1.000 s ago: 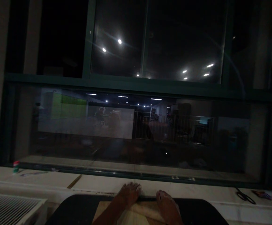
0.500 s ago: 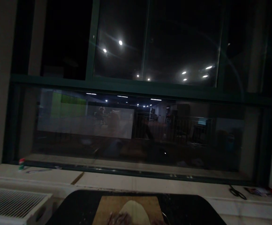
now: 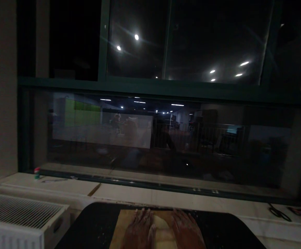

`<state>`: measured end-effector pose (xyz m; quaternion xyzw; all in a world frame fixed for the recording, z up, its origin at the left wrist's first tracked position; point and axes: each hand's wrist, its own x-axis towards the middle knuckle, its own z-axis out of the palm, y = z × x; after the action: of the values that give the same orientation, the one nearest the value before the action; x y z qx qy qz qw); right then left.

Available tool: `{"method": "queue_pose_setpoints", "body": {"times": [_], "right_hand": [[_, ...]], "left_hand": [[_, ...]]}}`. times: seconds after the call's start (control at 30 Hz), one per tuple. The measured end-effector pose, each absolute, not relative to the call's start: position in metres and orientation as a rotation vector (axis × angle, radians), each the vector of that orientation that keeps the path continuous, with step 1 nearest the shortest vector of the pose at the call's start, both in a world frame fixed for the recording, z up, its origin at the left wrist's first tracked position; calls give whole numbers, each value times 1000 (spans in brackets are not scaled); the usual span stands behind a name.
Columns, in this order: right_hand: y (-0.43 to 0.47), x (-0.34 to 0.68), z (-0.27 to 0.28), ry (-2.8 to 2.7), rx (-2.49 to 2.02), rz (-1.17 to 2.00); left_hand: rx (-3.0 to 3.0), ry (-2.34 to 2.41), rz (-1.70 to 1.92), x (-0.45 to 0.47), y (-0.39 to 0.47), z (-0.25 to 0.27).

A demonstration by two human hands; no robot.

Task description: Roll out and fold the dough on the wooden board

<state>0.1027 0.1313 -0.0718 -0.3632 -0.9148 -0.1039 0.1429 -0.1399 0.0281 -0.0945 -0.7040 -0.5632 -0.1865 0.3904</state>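
Note:
A pale, flattened piece of dough [image 3: 163, 226] lies on a wooden board [image 3: 119, 226] at the bottom of the view. On its left side my left hand [image 3: 138, 231] is laid palm down, fingers stretched forward and the thumb beside the dough's edge. My right hand [image 3: 188, 230] is flat along the other side, its fingers pointing to the board's far edge. Whitish traces show on both hands. The frame's lower edge cuts off the near part of the dough and board, and dim light blurs whatever lies under the palms.
The board rests on a black table [image 3: 90, 226] against a white window sill [image 3: 166, 197]. A radiator [image 3: 26, 214] stands at left. Black-handled scissors [image 3: 279, 212] and a small red-and-green container [image 3: 37, 173] are on the sill. Beyond rises a dark window [image 3: 129, 138] with reflections.
Both hands have come further into view and now lie stretched forward beside the dough; before, only blurred parts showed at the bottom. The camera view has shifted slightly.

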Motion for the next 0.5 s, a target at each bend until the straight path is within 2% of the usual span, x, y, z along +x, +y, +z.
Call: {"method": "queue_pose_setpoints", "body": {"times": [0.1,0.2,0.4,0.5], "right_hand": [[153,78,-42,-2706,-1171,-223],[158,69,-33,-2693,-1218,-238],[121,109,-67,-2586,-1181,-284],[93,133,-93,-2387,-1158,-417]], "left_hand": [[-1801,-1698,-372,-137,45,-72],[-1713,-1760,-345,-133,50,-69],[-1576,-1344,-522,-120,18,-78],[-1623,-1197,-569,-117,-7,-76]]}}
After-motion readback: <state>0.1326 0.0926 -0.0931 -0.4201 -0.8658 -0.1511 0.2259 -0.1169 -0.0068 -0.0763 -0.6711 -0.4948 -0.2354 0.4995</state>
